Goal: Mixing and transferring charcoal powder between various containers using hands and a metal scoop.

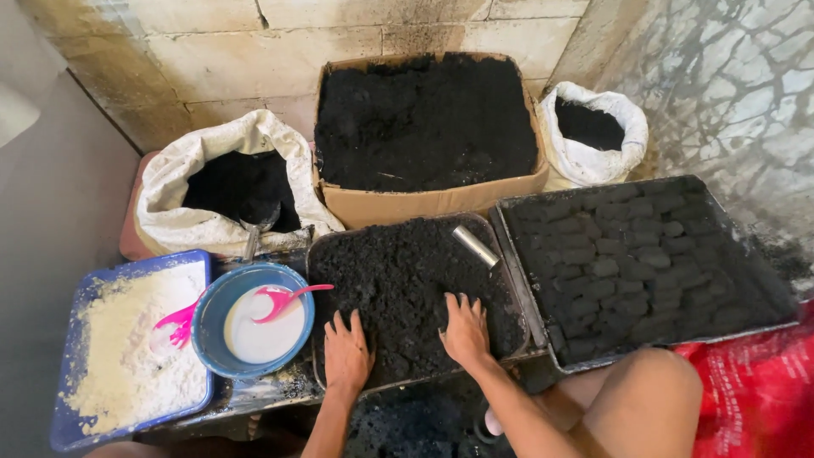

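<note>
Both hands, left hand [348, 354] and right hand [465, 331], press flat with fingers spread into the black mix filling the middle tray [322, 254], apparently mid-kneading, while pressed black blocks [632, 254] already cover most of the tray alongside, and a metal tube [475, 246] lies unused.

Floor: dark, soot-stained ground [407, 424], bounded by a pale block wall along the top of the frame.
- Lower left: blue tray [64, 424] of white powder; blue bowl [212, 348].
- Centre: dark tray [509, 254] of black crumbly mix.
- Right: metal tray [543, 339] of black blocks.
- Upper centre: cardboard box [424, 203].
- Upper left and upper right: white sacks [170, 182].
- Lower right: red sheet [755, 399].
</note>
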